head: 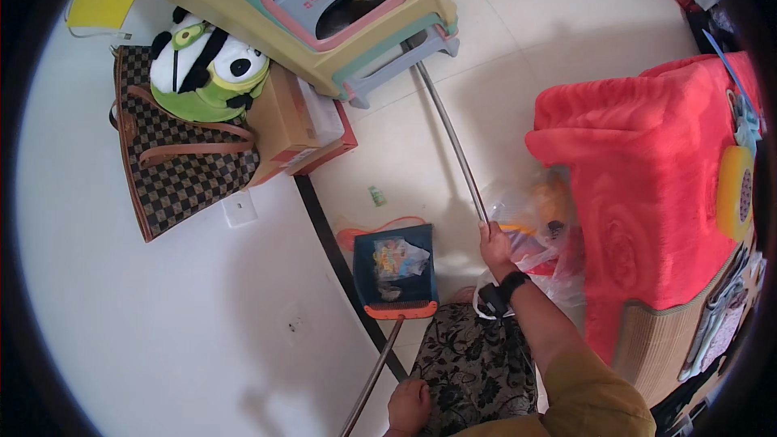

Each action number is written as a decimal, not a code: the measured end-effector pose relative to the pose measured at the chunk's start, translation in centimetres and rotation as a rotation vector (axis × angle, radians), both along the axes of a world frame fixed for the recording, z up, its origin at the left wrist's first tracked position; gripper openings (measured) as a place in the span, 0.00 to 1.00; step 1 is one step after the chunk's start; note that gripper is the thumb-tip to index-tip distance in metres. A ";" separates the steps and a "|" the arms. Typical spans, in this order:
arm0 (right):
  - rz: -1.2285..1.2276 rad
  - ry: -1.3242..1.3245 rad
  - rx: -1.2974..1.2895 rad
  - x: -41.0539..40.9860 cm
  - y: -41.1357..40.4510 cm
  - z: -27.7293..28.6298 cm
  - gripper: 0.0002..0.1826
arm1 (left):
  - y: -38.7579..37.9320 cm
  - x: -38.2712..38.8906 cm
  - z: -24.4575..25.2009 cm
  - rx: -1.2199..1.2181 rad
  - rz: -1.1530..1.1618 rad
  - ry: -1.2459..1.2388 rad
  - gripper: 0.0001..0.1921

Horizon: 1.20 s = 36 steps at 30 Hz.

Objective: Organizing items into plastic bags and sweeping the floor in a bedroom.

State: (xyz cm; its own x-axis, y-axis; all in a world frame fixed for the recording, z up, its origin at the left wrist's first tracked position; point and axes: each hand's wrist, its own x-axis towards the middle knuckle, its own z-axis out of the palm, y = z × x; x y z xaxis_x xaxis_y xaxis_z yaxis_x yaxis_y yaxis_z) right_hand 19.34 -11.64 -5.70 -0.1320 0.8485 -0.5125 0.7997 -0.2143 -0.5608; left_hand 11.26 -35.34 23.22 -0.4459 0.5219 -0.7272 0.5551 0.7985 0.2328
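My right hand [496,247] is closed around a metal pole [450,130], which slants away over the floor. The pole's far end passes beneath stacked plastic stools [388,60], where it is hidden. My left hand [410,405] is low in the picture, curled beside my patterned dark clothing [470,364]; its inner side is hidden. Just left of it runs the dustpan's handle [373,379], apart from the hand in this view. The dark blue dustpan [359,273] has an orange comb edge [400,311]. Crumpled plastic wrappers [397,258] and a greyish clump [390,291] lie inside it.
A small green wrapper [377,196] lies on the tiled floor [467,18]. Cardboard boxes [282,121], a checked bag [182,182] and a panda plush [209,70] stand by the left wall. At right are a filled plastic bag [534,224] and red cloth [643,176].
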 end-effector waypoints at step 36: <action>0.114 -0.076 0.006 1.1 3.0 0.7 0.20 | 0.8 -0.4 0.5 0.011 0.105 -0.103 0.11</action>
